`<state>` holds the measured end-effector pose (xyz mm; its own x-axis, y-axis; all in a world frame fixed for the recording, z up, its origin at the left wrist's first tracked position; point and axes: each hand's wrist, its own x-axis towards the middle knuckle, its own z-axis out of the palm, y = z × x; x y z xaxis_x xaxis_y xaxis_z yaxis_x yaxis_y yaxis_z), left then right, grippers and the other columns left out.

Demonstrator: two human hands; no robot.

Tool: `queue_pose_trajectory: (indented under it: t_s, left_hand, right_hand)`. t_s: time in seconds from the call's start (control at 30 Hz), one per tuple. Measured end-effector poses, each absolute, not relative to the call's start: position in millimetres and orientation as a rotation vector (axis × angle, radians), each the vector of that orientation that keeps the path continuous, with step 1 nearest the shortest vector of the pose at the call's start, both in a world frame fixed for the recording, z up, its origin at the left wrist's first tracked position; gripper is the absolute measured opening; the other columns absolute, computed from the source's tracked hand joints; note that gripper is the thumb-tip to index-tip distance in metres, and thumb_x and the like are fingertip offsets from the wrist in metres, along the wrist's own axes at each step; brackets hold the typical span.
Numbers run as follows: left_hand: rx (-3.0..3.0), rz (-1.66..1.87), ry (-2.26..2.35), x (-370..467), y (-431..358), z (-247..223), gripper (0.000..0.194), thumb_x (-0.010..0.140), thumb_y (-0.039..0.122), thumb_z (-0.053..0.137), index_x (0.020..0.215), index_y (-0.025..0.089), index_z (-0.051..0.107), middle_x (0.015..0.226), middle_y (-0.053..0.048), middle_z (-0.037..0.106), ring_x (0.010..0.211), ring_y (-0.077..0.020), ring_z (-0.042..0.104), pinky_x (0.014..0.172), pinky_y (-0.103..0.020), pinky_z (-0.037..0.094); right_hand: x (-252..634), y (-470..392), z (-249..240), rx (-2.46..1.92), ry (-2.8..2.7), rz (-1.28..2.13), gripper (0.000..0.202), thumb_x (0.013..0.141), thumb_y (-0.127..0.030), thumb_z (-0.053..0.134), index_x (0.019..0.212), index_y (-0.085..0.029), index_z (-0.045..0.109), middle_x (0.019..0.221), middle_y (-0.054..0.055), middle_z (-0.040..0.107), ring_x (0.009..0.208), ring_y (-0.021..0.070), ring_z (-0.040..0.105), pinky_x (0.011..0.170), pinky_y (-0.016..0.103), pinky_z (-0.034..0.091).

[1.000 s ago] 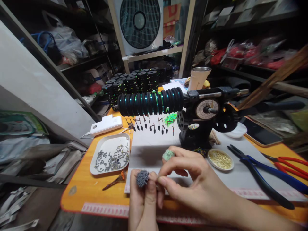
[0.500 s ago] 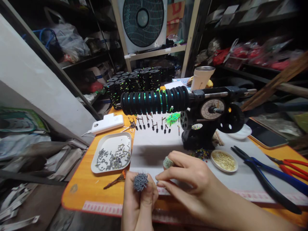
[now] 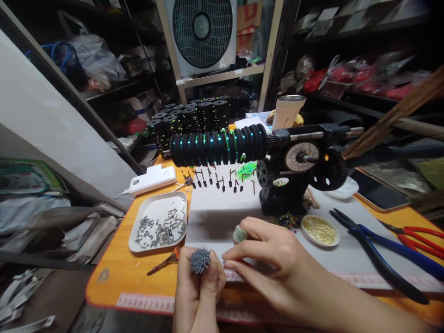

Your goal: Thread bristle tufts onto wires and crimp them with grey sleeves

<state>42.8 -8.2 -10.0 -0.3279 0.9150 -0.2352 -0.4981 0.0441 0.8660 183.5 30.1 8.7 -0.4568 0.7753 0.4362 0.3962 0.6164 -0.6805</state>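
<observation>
My left hand (image 3: 203, 289) is wrapped round a bundle of thin grey rods (image 3: 200, 261), whose ends face up. Just to its right, my right hand (image 3: 270, 259) has thumb and forefinger brought close together; anything between their tips is too small to name. A greenish lump (image 3: 240, 234) sits by the bent fingers of that hand. Beyond both hands stands a black winding machine (image 3: 284, 194) with a ridged black roller (image 3: 218, 147) carrying green and blue strands. Small dark weighted pieces (image 3: 217, 178) hang beneath the roller.
A white tray (image 3: 133, 231) of small grey pieces lies left. On the right are a dish of gold bits (image 3: 319, 230), blue-handled pliers (image 3: 378, 254) and red-handled pliers (image 3: 421, 238). A white device (image 3: 151, 179), a cup (image 3: 287, 112) and a phone (image 3: 381, 189) stand farther back.
The whole view has shifted slightly, so most things appear a little farther left. Both hands keep nearly the same pose and spacing.
</observation>
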Motion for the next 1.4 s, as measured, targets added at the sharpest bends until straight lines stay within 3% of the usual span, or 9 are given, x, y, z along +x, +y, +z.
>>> queue_pose_trajectory:
  t_s: [0.13,0.33,0.53,0.73,1.0,1.07,1.13,1.2,1.4]
  left_hand:
    - [0.510,1.549,1.112,41.6,-5.4,-11.8,0.035,0.061,0.036,0.092,0.071,0.021,0.061,0.060,0.007,0.056,0.056,-0.0052,0.053,0.059,-0.011,0.050]
    - [0.380,1.449,1.129,39.9,-4.5,-15.6,0.047,0.054,0.036,0.095,0.087,0.023,0.063,0.071,0.001,0.067,0.067,-0.0120,0.064,0.053,-0.014,0.047]
    - [0.599,1.711,1.024,47.7,-5.0,-18.7,0.026,0.075,0.038,0.082,0.072,0.023,0.061,0.058,0.006,0.052,0.052,-0.0074,0.045,0.050,-0.016,0.039]
    - [0.708,2.061,0.909,61.0,-5.0,-22.8,0.032,0.078,0.042,0.077,0.069,0.024,0.052,0.049,0.007,0.039,0.047,-0.0118,0.035,0.052,-0.027,0.038]
    - [0.857,2.222,0.904,29.6,2.7,-5.1,0.048,0.086,0.038,0.069,0.052,0.020,0.040,0.047,0.006,0.027,0.044,-0.0108,0.026,0.045,-0.026,0.034]
    - [0.904,2.242,0.905,18.3,5.3,1.1,0.037,0.078,0.038,0.078,0.058,0.019,0.053,0.054,0.006,0.043,0.052,-0.0115,0.042,0.055,-0.024,0.045]
    - [0.954,2.102,1.058,14.2,5.6,1.8,0.021,0.076,0.035,0.081,0.074,0.021,0.065,0.082,0.002,0.065,0.073,-0.0154,0.060,0.074,-0.027,0.052]
    - [0.997,1.960,1.160,17.3,3.6,-1.4,0.014,0.080,0.030,0.078,0.082,0.022,0.067,0.100,-0.001,0.070,0.089,-0.0201,0.066,0.084,-0.030,0.051]
    - [0.989,1.841,0.837,41.5,-0.7,-5.1,0.013,0.086,0.025,0.070,0.079,0.025,0.060,0.067,0.005,0.056,0.058,-0.0110,0.051,0.058,-0.019,0.045]
  right_hand:
    - [185.2,31.7,7.5,-0.865,-2.054,0.592,0.021,0.094,-0.011,0.056,0.085,-0.012,0.075,0.072,0.002,0.048,0.066,0.0136,0.047,0.056,0.024,0.032]
    - [189.1,32.0,10.8,-0.808,-2.011,0.653,0.018,0.096,-0.015,0.059,0.098,-0.017,0.077,0.075,0.001,0.049,0.066,0.0122,0.049,0.056,0.022,0.034]
    - [186.8,27.5,12.3,-0.799,-1.999,0.670,0.008,0.088,-0.009,0.065,0.085,-0.015,0.070,0.073,-0.002,0.044,0.065,0.0105,0.046,0.057,0.022,0.034]
    - [189.5,27.0,10.7,-0.658,-2.173,0.577,0.006,0.094,-0.013,0.058,0.093,-0.016,0.063,0.079,0.000,0.045,0.070,0.0119,0.044,0.060,0.024,0.035]
    - [195.2,29.6,6.8,-0.669,-2.098,0.412,0.014,0.092,-0.006,0.054,0.093,-0.019,0.057,0.080,0.000,0.045,0.069,0.0122,0.042,0.059,0.025,0.035]
    - [197.1,30.8,13.1,-0.700,-2.049,0.499,0.015,0.092,-0.005,0.054,0.096,-0.019,0.057,0.082,0.000,0.046,0.070,0.0117,0.045,0.060,0.023,0.038]
    - [196.9,31.0,18.5,-0.698,-2.029,0.593,0.014,0.093,-0.006,0.054,0.097,-0.019,0.057,0.083,0.000,0.047,0.070,0.0110,0.047,0.060,0.022,0.040]
    - [194.8,30.6,21.1,-0.698,-1.999,0.640,0.013,0.094,-0.007,0.054,0.097,-0.019,0.058,0.082,-0.001,0.047,0.070,0.0106,0.047,0.059,0.022,0.040]
    - [189.7,30.2,23.2,-0.728,-1.925,0.671,0.008,0.096,-0.012,0.055,0.092,-0.019,0.057,0.079,-0.001,0.049,0.071,0.0118,0.049,0.062,0.024,0.040]
